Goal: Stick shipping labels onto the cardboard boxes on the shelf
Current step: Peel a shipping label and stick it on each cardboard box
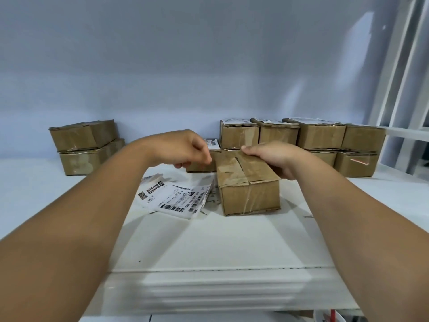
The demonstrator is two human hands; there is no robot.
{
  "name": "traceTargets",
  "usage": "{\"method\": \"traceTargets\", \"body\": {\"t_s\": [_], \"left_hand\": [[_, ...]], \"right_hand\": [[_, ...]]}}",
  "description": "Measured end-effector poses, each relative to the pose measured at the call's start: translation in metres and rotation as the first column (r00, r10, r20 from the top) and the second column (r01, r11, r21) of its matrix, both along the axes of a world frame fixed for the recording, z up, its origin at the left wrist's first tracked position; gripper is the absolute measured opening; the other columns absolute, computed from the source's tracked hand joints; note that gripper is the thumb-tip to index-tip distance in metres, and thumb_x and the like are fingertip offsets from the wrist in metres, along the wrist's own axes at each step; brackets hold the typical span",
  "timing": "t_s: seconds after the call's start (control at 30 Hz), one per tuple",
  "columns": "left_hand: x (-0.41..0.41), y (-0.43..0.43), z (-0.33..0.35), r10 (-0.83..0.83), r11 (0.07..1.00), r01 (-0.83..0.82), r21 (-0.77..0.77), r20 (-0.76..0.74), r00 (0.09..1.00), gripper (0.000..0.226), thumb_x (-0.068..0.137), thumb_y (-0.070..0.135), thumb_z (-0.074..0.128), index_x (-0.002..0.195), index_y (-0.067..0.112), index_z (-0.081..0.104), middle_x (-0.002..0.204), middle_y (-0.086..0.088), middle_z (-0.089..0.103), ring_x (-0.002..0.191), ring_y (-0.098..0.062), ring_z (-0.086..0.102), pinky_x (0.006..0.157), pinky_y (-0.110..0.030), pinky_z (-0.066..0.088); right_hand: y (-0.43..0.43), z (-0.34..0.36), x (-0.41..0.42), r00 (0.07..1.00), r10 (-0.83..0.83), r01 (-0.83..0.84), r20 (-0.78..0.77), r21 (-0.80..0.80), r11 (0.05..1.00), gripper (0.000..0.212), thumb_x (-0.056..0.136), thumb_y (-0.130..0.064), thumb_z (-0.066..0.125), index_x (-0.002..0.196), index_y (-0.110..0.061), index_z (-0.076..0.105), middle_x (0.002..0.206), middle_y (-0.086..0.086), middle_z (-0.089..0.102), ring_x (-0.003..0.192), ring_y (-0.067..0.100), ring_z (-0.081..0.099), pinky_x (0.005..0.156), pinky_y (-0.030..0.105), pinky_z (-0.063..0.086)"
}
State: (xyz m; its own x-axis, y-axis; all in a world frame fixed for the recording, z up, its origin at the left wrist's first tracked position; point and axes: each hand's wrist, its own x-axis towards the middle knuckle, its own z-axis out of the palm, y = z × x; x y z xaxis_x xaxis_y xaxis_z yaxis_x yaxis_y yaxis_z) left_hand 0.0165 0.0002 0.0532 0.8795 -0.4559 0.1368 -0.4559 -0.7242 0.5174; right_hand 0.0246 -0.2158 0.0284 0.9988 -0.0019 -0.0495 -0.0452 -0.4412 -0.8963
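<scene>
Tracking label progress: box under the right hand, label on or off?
Off, as far as visible: the box shows a bare taped top, no label; the right hand covers its far end.

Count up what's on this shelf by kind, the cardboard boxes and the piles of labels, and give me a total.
Cardboard boxes: at least 10 in view; more may sit hidden behind the right hand
Loose pile of shipping labels: 1
Total: at least 11
</scene>
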Motion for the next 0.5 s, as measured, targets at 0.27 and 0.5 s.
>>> {"method": "traceTargets", "body": {"t_s": [0.27, 0.5], "left_hand": [[-0.007, 0.004, -0.001, -0.012, 0.950, 0.114, 0.291, -0.330, 0.944, 0.041, 0.073, 0.028, 0.078, 0.111, 0.026, 0.063, 0.103, 0.012, 0.065, 0.091, 0.002, 0.057, 0.078, -0.021, 0.043], [-0.027, -0.006, 0.006, 0.005, 0.798, 0.188, 0.572, -0.319, 0.948, 0.078, 0.065, 0.044, 0.076, 0.133, 0.032, 0.039, 0.138, 0.014, 0.041, 0.130, -0.009, 0.037, 0.105, -0.028, 0.033]], "right_hand": [[-0.003, 0.000, 0.007, 0.986, -0.038, 0.050, 0.161, -0.074, 0.996, 0.048, 0.094, -0.039, 0.056, 0.118, 0.002, 0.061, 0.083, 0.006, 0.059, 0.065, 0.016, 0.051, 0.059, 0.023, 0.040], [-0.006, 0.001, 0.019, 0.929, -0.148, 0.177, 0.338, -0.056, 0.983, 0.044, 0.089, -0.035, 0.060, 0.096, 0.008, 0.063, 0.084, 0.013, 0.055, 0.074, 0.024, 0.048, 0.074, 0.034, 0.039]]}}
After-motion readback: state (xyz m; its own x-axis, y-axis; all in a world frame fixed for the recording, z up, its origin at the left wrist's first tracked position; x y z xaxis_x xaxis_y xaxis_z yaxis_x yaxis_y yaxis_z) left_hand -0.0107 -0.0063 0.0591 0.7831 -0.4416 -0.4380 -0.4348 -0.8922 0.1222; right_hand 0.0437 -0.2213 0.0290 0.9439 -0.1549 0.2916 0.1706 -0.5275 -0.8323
